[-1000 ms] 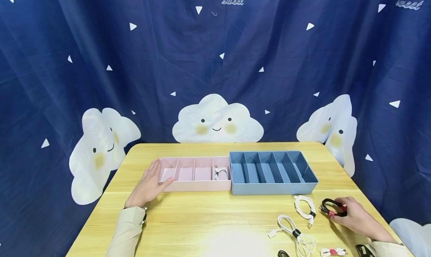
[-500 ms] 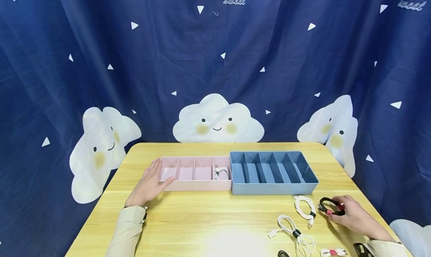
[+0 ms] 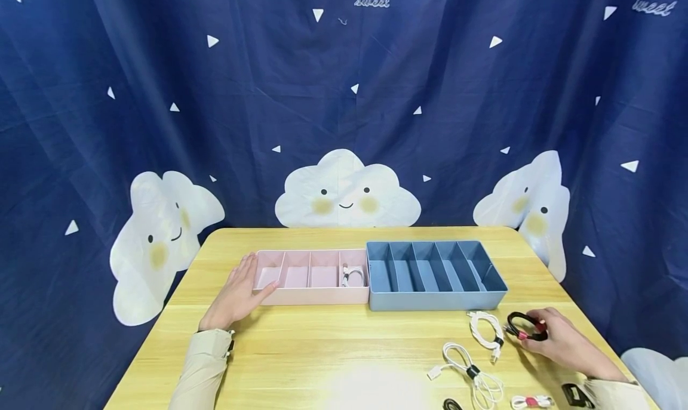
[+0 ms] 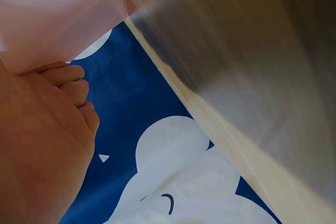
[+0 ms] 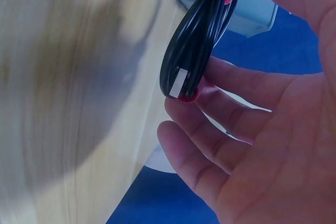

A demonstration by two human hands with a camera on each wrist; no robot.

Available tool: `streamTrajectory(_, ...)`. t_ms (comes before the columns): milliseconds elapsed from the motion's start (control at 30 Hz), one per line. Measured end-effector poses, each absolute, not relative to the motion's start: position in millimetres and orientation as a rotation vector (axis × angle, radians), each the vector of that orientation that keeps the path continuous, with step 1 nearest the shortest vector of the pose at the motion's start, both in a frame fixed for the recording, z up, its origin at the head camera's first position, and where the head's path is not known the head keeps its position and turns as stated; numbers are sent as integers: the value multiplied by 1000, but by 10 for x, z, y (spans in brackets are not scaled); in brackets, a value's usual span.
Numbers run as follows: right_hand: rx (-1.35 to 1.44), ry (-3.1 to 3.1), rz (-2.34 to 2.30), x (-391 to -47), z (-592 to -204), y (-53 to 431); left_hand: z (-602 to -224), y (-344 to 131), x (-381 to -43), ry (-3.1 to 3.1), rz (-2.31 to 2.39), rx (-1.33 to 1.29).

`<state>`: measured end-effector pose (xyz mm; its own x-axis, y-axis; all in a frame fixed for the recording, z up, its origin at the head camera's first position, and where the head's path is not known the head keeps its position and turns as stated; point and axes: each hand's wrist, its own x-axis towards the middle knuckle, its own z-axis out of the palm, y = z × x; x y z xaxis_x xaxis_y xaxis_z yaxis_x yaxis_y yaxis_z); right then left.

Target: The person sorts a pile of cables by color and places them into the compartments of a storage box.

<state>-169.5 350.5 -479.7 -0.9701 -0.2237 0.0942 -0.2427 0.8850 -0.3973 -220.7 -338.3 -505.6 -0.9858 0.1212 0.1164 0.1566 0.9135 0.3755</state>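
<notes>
My left hand (image 3: 233, 293) rests with straight fingers against the left end of a pink divided box (image 3: 317, 296); the left wrist view shows its palm beside the pink wall (image 4: 58, 19). One pink compartment, the rightmost, holds a coiled white cable (image 3: 355, 276). At the right of the table, my right hand (image 3: 564, 344) pinches a coiled black USB cable (image 3: 515, 332) with red ties. In the right wrist view that black cable (image 5: 191, 40) sits between thumb and fingers, its metal plug showing. A blue divided box (image 3: 438, 302) adjoins the pink one.
On the wooden table (image 3: 301, 350) near my right hand lie a white cable loop (image 3: 484, 338), a white cable with a black tie (image 3: 473, 372), a white cable with a red tie (image 3: 531, 402) and black items (image 3: 577, 395) (image 3: 451, 404). A blue curtain (image 3: 344, 117) hangs behind.
My right hand has shifted slightly left and away from me with the black cable. The left hand stays at the pink box.
</notes>
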Motion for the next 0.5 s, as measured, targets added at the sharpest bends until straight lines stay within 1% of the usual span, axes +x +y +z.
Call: streamTrajectory(500, 390, -3025, 616, -1729, -4713, 3443, -5045, -3380, -2198, -2992, -608, -213)
